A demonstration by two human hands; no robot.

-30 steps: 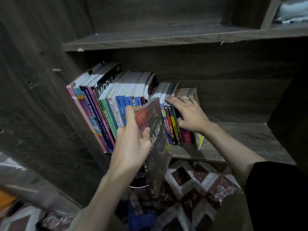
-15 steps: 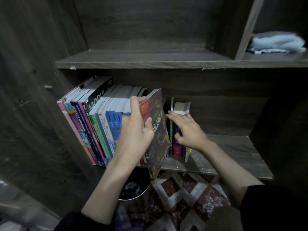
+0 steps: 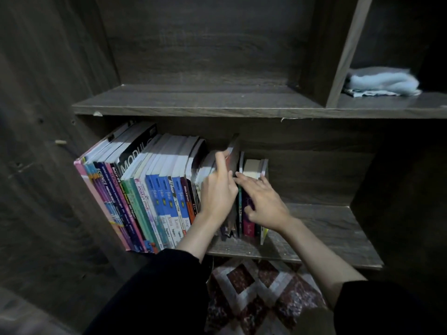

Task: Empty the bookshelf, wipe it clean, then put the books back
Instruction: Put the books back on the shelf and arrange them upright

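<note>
The dark-cover book [image 3: 232, 153] is now slid upright into the row on the lower shelf [image 3: 319, 228]. Fingers of left hand [image 3: 219, 194] curled over its top edge, right hand [image 3: 263, 204] fingers straight, pressing the right-side books [image 3: 251, 170].

Both arms reach forward, hands side by side.
Left hand [image 3: 219, 192] upright, fingers hooked over the top of a book [image 3: 232, 154]; right hand [image 3: 264, 204] palm down, fingers straight and spread, pressing flat.
</note>
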